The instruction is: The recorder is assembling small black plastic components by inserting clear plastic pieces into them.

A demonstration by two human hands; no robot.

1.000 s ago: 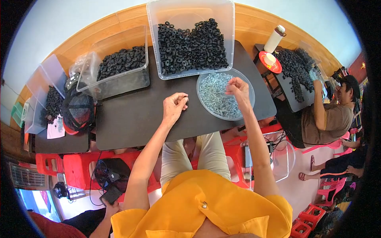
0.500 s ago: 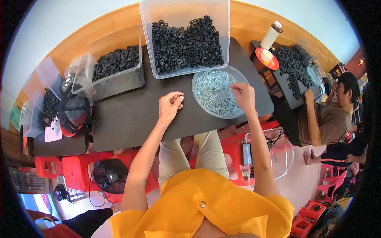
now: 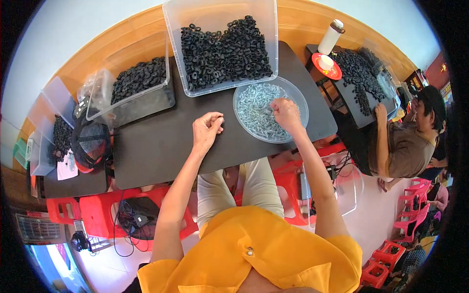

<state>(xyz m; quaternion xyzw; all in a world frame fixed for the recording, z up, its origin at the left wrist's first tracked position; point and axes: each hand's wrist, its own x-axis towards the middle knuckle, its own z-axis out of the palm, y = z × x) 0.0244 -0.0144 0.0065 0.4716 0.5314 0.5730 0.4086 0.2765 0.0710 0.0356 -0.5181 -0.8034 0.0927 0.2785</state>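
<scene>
My left hand [image 3: 207,131] hovers over the dark table [image 3: 161,151], thumb and fingers pinched together. A tiny dark spot shows at its fingertips, too small to name. My right hand [image 3: 287,115] reaches over a round clear tray [image 3: 304,128], its fingers drawn together and touching or just above many small shiny silvery pieces [image 3: 264,105]. Whatever those fingertips hold is hidden. Behind the tray, a large clear plastic bin [image 3: 172,34], tilted toward me, holds a heap of small black ring-like parts [image 3: 224,53].
A second clear bin [image 3: 141,108] with black parts stands at the left, beside a black mesh cap [image 3: 92,141]. To the right, a person [image 3: 403,151] sits at another table with black parts [image 3: 359,73], a red plate [image 3: 333,72] and a white bottle [image 3: 330,38].
My right hand has moved left and lowered toward the middle of the round tray. My left hand stays nearly in place, still pinched. The view has shifted slightly.
</scene>
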